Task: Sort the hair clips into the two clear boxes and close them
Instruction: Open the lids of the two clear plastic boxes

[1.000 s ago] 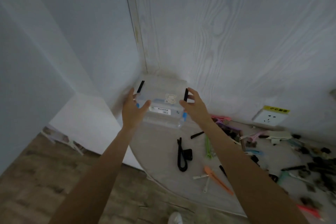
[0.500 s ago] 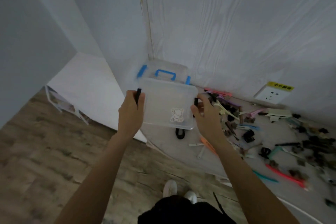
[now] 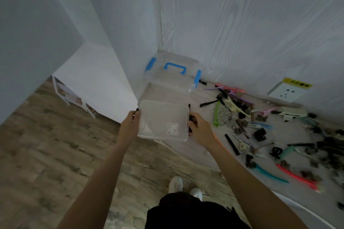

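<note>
Clear box w/ black latches [image 3: 163,120] lifted; blue-latched box [image 3: 172,71] shut, in corner.

A yellow label [image 3: 297,83] sits on the wall at the far right, along the top edge of a white wall socket [image 3: 285,93]. It carries dark characters too small and blurred to read. A small pale sticker [image 3: 172,128] on the near clear box [image 3: 163,120] shows a cartoon figure, with no legible words.

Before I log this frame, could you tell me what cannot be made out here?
- Head view: the box with black latches, held by the left hand and right hand; frosted plastic hides its contents.
- Hair clips at the right edge: blurred, cut off.
- Box with blue latches: glare hides any contents.
</note>
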`<action>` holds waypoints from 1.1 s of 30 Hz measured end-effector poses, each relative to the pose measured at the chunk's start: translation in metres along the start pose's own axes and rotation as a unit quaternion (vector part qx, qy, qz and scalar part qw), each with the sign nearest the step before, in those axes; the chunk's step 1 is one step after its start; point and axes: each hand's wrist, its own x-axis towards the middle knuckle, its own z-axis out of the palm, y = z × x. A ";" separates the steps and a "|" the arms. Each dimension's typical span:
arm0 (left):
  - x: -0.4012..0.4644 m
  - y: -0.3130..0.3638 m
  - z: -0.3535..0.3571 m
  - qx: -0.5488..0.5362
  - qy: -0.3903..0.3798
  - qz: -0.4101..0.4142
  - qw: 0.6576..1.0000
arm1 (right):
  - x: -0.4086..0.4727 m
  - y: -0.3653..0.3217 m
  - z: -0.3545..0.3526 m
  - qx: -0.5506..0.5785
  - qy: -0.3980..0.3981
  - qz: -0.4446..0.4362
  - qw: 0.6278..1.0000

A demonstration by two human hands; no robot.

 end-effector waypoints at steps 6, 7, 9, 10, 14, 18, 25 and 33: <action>0.008 0.004 0.017 0.002 -0.066 0.035 0.997 | -0.001 0.005 -0.019 -0.188 0.023 -0.157 0.969; 0.008 0.004 0.018 -0.001 -0.064 0.041 0.997 | -0.001 0.001 -0.019 -0.232 -0.032 -0.180 0.955; 0.009 0.001 0.018 -0.002 -0.065 0.045 0.997 | 0.006 -0.002 -0.016 -0.344 -0.103 -0.202 0.911; 0.009 0.000 0.018 -0.003 -0.066 0.044 0.997 | 0.010 -0.002 -0.015 -0.377 -0.117 -0.203 0.896; 0.011 -0.005 0.017 -0.015 -0.072 0.042 0.996 | 0.016 -0.002 -0.019 -0.391 -0.126 -0.182 0.894; 0.012 -0.009 0.017 -0.054 -0.079 0.040 0.995 | 0.015 -0.010 -0.026 -0.337 -0.160 -0.160 0.914; 0.012 -0.007 0.014 -0.196 -0.068 -0.037 0.978 | 0.008 -0.022 -0.042 -0.177 -0.105 -0.176 0.963; 0.008 -0.011 0.015 0.083 -0.052 0.054 0.994 | 0.004 -0.023 -0.048 -0.058 0.051 -0.264 0.962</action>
